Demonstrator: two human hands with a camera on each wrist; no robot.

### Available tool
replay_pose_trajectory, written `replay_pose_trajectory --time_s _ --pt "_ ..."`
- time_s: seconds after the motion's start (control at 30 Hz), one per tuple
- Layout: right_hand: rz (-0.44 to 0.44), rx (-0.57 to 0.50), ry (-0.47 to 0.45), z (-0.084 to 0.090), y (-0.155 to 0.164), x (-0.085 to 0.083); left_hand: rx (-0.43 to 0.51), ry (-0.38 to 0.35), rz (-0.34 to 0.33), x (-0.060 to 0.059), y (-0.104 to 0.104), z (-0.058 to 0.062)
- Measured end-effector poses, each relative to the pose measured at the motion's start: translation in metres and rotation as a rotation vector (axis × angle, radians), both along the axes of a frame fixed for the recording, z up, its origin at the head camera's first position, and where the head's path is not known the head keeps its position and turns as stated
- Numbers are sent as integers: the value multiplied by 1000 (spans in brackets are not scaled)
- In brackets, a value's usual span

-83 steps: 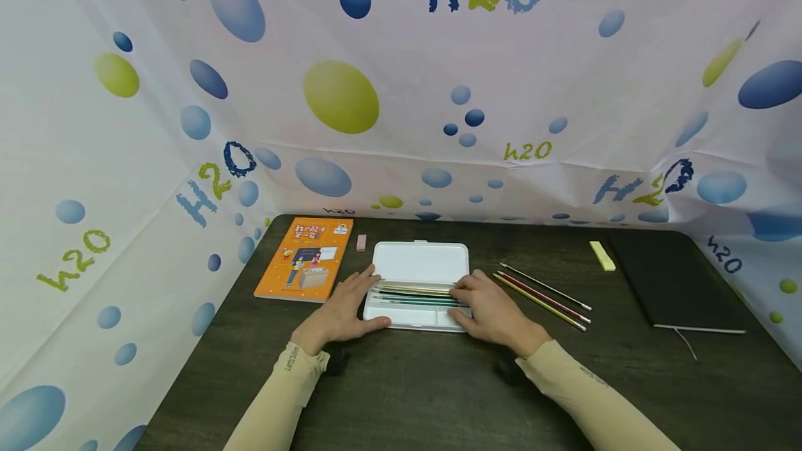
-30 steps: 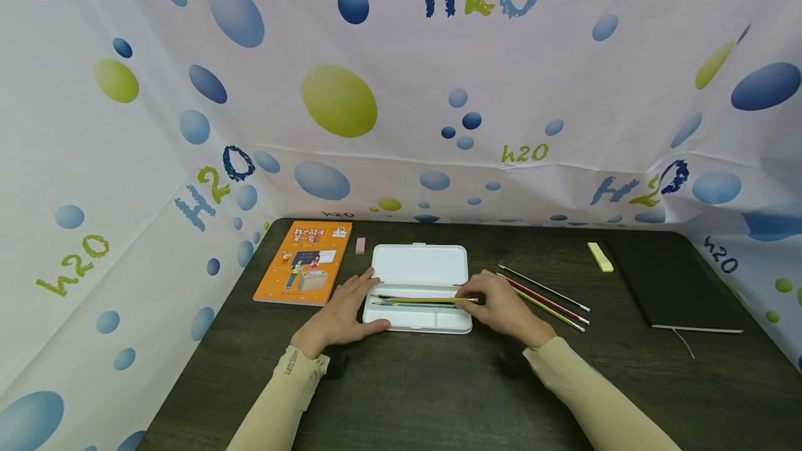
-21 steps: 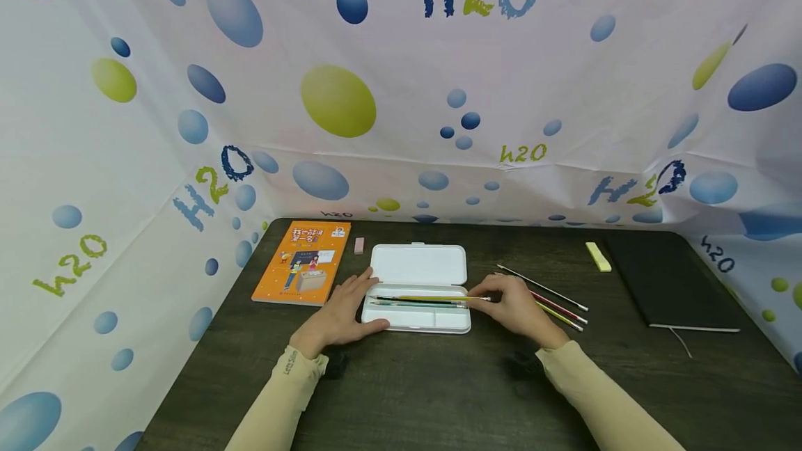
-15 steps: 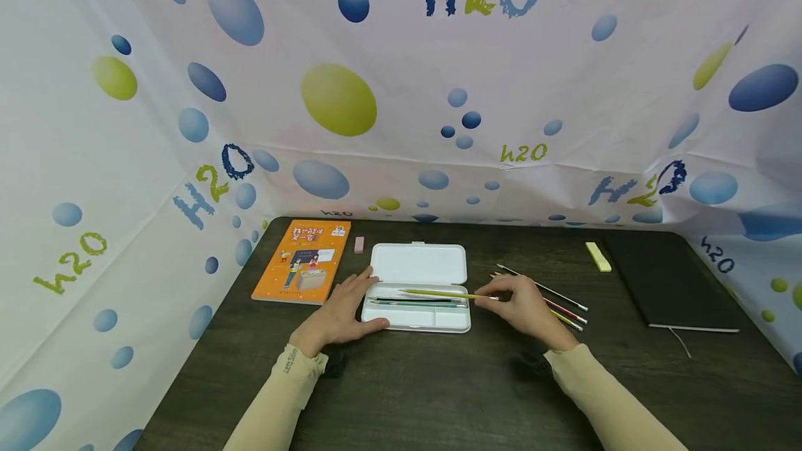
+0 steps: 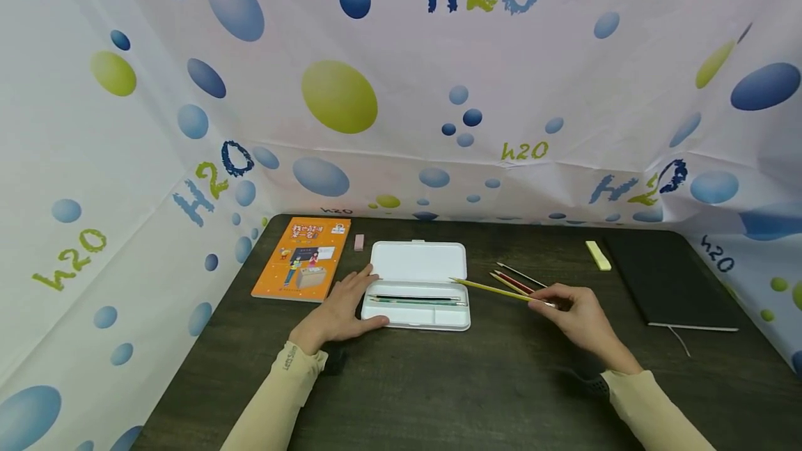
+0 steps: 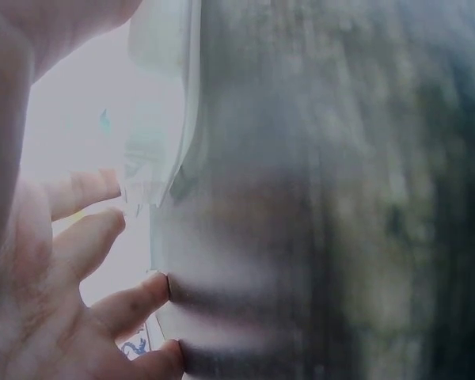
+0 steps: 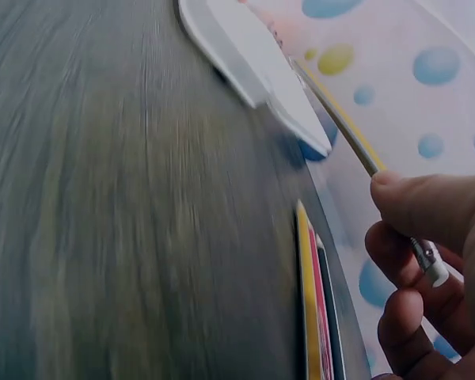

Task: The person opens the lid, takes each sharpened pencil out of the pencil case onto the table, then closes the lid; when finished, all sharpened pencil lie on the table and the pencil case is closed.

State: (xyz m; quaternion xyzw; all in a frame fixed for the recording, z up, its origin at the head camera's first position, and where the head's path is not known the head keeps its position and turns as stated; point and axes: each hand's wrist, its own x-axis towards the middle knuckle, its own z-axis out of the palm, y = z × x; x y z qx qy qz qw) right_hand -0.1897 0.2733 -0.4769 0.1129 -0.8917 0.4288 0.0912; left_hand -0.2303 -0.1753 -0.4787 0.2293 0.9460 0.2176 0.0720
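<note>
An open white pencil case (image 5: pixel 418 259) lies on the dark table (image 5: pixel 438 381), with two pencils (image 5: pixel 413 298) left in its tray. My left hand (image 5: pixel 341 308) rests flat against the case's left end, fingers straight. My right hand (image 5: pixel 579 319) pinches a yellow pencil (image 5: pixel 491 289) by its eraser end and holds it lifted, tip toward the case. In the right wrist view the yellow pencil (image 7: pixel 344 127) runs up from my fingers (image 7: pixel 427 214), above the loose pencils (image 7: pixel 315 309) lying on the table. The loose pencils (image 5: pixel 516 280) lie just left of my right hand.
An orange book (image 5: pixel 303 256) and a small pink eraser (image 5: pixel 359 242) lie left of the case. A yellow eraser (image 5: pixel 599 255) and a black notebook (image 5: pixel 670 280) sit at the right. Bubble-print cloth walls (image 5: pixel 401 89) close in three sides.
My right hand drew the yellow pencil out of the case and carried it right, over the loose pencils. My left hand stayed on the case.
</note>
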Motion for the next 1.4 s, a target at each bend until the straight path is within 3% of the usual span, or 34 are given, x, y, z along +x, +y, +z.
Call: replay_pose_trajectory --time_s 0.4,0.57,0.83,1.4 --pt "-170 71 -4 -6 33 20 -2 -9 9 2 -1 1" --pt "-203 137 61 -9 30 22 -7 -3 7 2 -1 1" --pt "-157 359 215 -8 15 25 -2 5 5 2 0 0" --pt "-111 465 171 -7 13 23 -10 13 -5 0 1 2"
